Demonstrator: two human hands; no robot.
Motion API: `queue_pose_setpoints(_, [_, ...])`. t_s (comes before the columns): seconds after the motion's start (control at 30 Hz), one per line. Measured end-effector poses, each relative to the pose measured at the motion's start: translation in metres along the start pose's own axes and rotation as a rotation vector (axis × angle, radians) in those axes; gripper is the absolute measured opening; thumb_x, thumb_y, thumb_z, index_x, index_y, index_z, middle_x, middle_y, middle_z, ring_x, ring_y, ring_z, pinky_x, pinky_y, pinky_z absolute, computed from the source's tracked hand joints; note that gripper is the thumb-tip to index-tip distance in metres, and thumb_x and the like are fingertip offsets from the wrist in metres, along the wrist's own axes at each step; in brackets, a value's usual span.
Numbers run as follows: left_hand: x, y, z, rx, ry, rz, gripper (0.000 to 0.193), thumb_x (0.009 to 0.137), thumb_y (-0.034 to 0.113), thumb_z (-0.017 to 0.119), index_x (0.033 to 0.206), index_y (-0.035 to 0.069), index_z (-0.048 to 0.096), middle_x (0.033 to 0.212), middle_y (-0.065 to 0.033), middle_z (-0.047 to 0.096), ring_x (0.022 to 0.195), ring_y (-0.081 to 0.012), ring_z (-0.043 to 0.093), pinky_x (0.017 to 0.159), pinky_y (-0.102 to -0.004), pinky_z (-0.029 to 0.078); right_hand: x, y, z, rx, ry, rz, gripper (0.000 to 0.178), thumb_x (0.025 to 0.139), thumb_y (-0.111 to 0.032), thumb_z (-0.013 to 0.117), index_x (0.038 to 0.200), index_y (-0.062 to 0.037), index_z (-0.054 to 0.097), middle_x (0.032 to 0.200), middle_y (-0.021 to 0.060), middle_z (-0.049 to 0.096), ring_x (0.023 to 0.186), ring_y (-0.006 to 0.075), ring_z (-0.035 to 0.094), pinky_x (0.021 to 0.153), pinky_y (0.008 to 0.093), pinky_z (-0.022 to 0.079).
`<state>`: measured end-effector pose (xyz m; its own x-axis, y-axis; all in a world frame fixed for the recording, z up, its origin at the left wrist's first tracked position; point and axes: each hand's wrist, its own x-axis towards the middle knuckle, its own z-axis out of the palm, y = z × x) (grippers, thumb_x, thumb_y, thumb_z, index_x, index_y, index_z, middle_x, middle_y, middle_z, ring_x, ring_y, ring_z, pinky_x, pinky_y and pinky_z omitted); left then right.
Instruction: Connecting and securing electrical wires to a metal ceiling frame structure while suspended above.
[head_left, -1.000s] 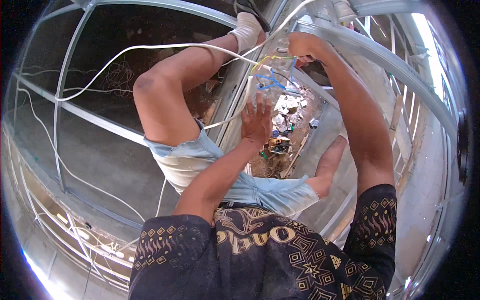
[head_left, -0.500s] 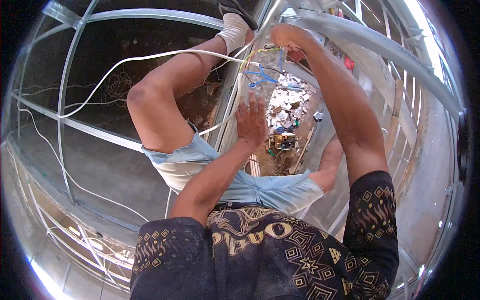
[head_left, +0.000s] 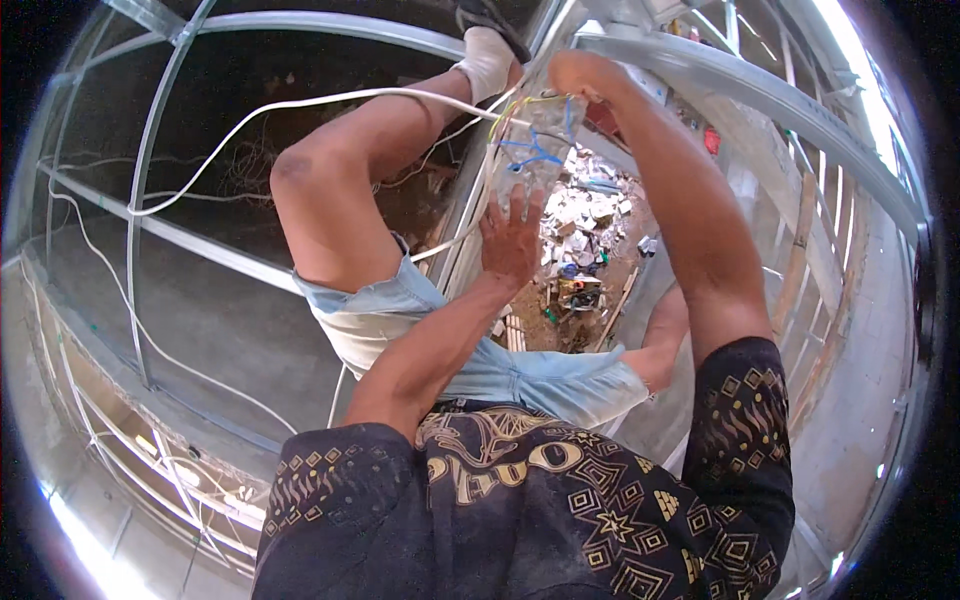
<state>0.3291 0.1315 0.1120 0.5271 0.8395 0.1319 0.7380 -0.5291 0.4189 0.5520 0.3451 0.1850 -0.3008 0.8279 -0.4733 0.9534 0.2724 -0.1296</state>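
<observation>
My left hand rests with its fingers spread on the pale top of a wall or beam. Just beyond its fingertips lie loose blue wires. Farther off, my right hand is bent over with its fingers curled in. What they grip is hidden by the hand. Close to it, a yellow-green wire and more blue wire run across the beam. A thick white cable crosses over my left leg and meets these wires.
Metal framing bars surround me, with a wide metal beam at right. Below lies a heap of white rubble, beside timber strips. Several white cables hang at left. My legs straddle the beam.
The view has shifted slightly, so the scene sits a little more to the right. My left hand's fingers are spread a bit wider; the right hand stays curled by the wires.
</observation>
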Motion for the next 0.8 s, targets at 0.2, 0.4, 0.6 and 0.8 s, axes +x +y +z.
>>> queue_pose_setpoints(0.2, [0.001,0.02,0.003,0.023,-0.044,0.011,0.068,0.076,0.019,0.065,0.138,0.014,0.037,0.138,-0.0144,0.035,0.117,-0.0457,0.044,0.082,-0.0571,0.043,-0.013,0.019,-0.001,-0.17,-0.241,0.127,0.019,0.074,-0.012,0.057,0.063,0.0008,0.066,0.052,0.0175,0.06,0.042,0.0262,0.06,0.034,0.0433,0.043])
queue_pose_setpoints(0.4, [0.003,0.026,0.009,0.007,-0.058,0.021,0.071,0.072,0.025,0.071,0.135,0.016,0.039,0.134,-0.0134,0.037,0.118,-0.0464,0.04,0.088,-0.0571,0.04,0.006,0.074,0.061,-0.466,0.013,-0.171,0.016,0.07,-0.013,0.064,0.075,-0.0002,0.072,0.075,0.0197,0.068,0.066,0.0321,0.069,0.06,0.0425,0.055])
queue_pose_setpoints(0.6, [0.0,0.015,0.007,-0.026,-0.075,-0.009,0.056,0.085,0.017,0.056,0.138,0.014,0.038,0.143,-0.0145,0.034,0.114,-0.0469,0.047,0.086,-0.061,0.041,0.015,0.051,0.041,-0.49,-0.178,-0.202,0.017,0.069,-0.014,0.063,0.07,0.0009,0.071,0.073,0.0196,0.068,0.065,0.0324,0.069,0.059,0.0428,0.056])
queue_pose_setpoints(0.8, [0.002,0.022,0.007,-0.025,-0.126,0.008,0.057,0.085,0.018,0.056,0.139,0.014,0.037,0.145,-0.0143,0.032,0.114,-0.048,0.047,0.087,-0.0613,0.041,0.0,0.033,0.018,-0.395,-0.206,-0.031,0.016,0.07,-0.015,0.064,0.068,0.0,0.069,0.064,0.0178,0.065,0.056,0.0299,0.065,0.05,0.0415,0.05])
